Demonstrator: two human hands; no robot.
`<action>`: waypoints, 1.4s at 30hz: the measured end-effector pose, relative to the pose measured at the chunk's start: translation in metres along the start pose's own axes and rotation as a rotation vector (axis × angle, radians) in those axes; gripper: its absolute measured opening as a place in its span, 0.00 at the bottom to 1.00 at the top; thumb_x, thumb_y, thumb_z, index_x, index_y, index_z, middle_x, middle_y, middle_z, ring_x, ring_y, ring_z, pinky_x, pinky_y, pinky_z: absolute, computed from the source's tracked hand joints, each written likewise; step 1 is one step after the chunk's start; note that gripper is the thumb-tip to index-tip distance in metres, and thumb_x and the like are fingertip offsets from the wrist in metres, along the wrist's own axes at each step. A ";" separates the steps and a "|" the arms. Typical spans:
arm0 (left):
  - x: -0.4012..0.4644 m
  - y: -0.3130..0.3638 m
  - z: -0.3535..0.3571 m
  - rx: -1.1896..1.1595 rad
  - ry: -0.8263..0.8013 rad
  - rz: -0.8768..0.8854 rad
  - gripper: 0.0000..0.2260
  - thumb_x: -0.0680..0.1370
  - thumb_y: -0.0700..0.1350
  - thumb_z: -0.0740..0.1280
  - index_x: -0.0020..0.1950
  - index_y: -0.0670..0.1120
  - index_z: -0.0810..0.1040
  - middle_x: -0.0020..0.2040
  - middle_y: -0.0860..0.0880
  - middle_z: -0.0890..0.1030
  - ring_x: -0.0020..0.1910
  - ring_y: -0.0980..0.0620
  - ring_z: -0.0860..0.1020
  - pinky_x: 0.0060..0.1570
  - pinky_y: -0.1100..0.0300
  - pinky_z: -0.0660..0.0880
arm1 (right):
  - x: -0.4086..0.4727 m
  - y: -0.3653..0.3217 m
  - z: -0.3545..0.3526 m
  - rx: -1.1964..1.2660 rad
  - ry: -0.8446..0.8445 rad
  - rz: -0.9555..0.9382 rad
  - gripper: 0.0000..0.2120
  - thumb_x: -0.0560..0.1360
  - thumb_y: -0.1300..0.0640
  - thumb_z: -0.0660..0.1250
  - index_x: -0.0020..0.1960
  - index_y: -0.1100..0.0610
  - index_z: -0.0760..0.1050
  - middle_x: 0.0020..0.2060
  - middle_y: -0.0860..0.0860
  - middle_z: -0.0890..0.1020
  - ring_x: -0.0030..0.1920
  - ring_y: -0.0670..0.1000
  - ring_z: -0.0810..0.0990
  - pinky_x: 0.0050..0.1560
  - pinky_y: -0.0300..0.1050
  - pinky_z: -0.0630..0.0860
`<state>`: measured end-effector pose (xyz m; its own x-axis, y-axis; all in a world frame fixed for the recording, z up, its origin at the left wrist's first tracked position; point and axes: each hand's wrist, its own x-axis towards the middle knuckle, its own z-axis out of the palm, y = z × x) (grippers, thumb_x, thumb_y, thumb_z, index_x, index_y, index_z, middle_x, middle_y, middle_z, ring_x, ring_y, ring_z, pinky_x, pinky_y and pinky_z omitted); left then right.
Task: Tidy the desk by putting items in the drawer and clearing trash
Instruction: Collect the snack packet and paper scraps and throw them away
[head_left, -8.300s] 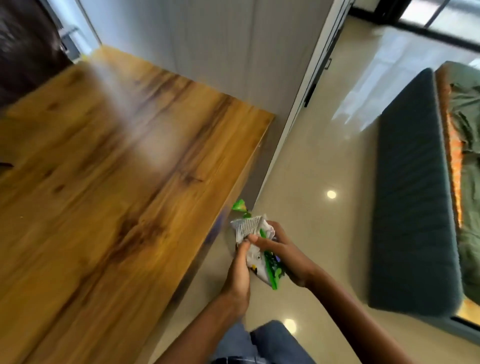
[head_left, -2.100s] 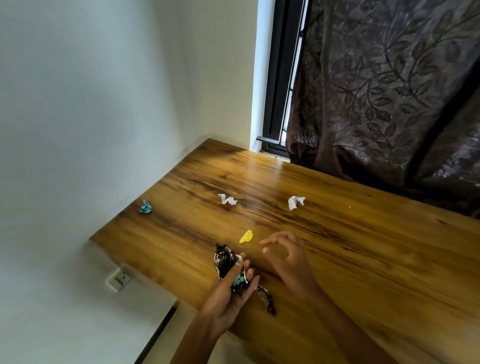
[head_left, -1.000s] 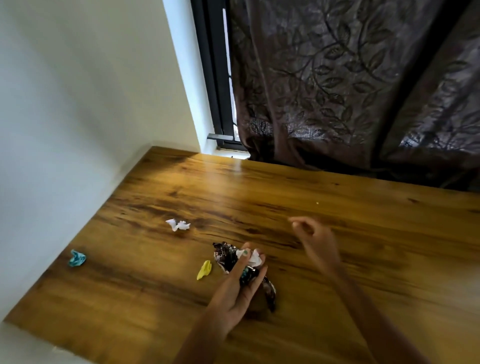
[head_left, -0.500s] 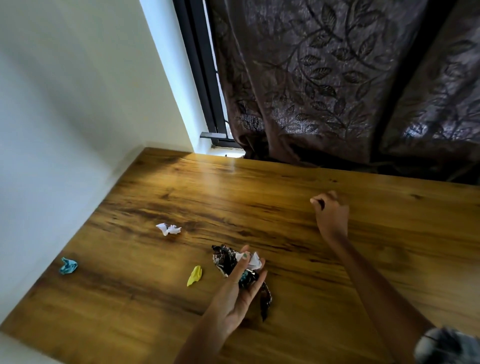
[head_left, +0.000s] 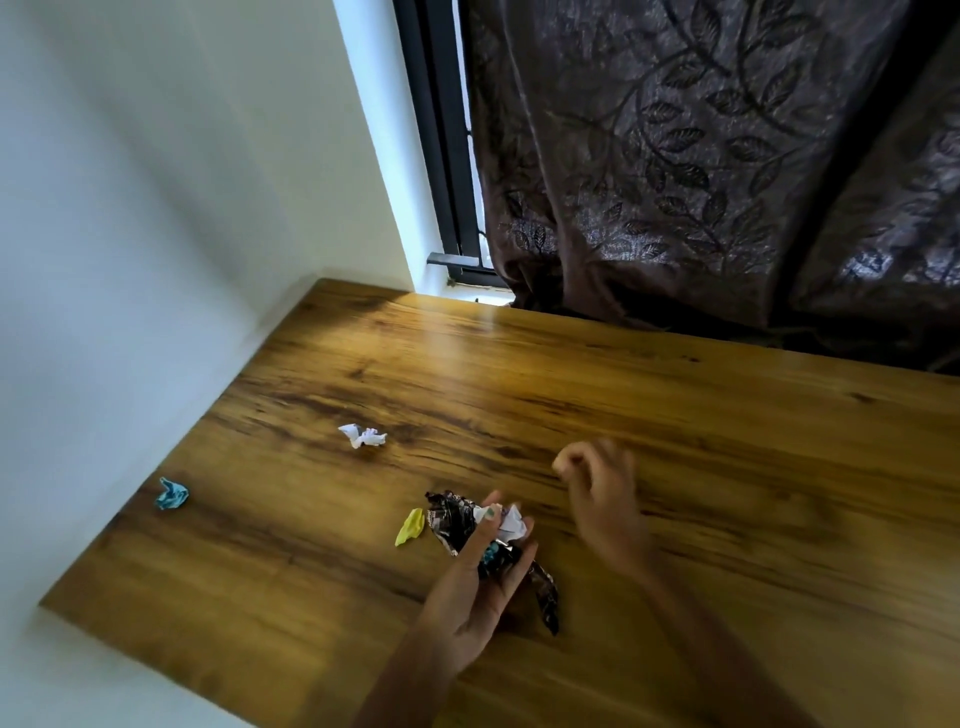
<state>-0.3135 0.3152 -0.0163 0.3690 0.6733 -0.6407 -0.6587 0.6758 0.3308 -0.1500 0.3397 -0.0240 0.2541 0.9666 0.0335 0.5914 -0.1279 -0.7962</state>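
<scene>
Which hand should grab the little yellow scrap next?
Probably the right hand: it looks free, though blurred. The left hand already holds a dark wrapper and white paper, though the yellow scrap lies beside it.

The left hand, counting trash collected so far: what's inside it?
The left hand holds a dark crumpled wrapper, a white paper ball on top and a teal scrap. Anything deeper under the fingers is hidden.

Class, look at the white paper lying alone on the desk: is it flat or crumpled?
Crumpled. The white paper is bunched into an uneven wad with creases and jutting corners, casting a small shadow on the desk rather than lying as a flat sheet.
</scene>
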 end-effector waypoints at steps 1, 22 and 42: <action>-0.002 0.001 -0.001 -0.005 -0.022 0.009 0.16 0.74 0.42 0.67 0.62 0.43 0.79 0.59 0.40 0.81 0.55 0.45 0.81 0.47 0.52 0.82 | -0.017 -0.012 0.009 0.011 -0.027 -0.054 0.07 0.79 0.49 0.56 0.47 0.49 0.72 0.50 0.44 0.71 0.56 0.46 0.66 0.53 0.46 0.65; -0.079 0.087 -0.077 -0.254 -0.004 0.177 0.11 0.76 0.42 0.64 0.56 0.41 0.79 0.46 0.39 0.84 0.41 0.47 0.84 0.43 0.50 0.81 | -0.058 -0.122 0.085 0.406 -0.205 0.060 0.04 0.69 0.54 0.74 0.39 0.51 0.80 0.38 0.47 0.84 0.39 0.43 0.81 0.40 0.36 0.76; -0.116 0.158 -0.145 -0.397 0.037 0.292 0.10 0.78 0.42 0.62 0.54 0.41 0.80 0.46 0.39 0.85 0.42 0.45 0.84 0.40 0.49 0.82 | 0.033 -0.174 0.158 -0.146 0.064 -0.275 0.10 0.73 0.69 0.65 0.51 0.64 0.81 0.49 0.59 0.82 0.47 0.55 0.79 0.47 0.40 0.72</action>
<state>-0.5559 0.3002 0.0099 0.1127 0.8019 -0.5867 -0.9329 0.2887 0.2152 -0.3654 0.4294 0.0203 0.1145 0.9541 0.2767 0.7473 0.1008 -0.6568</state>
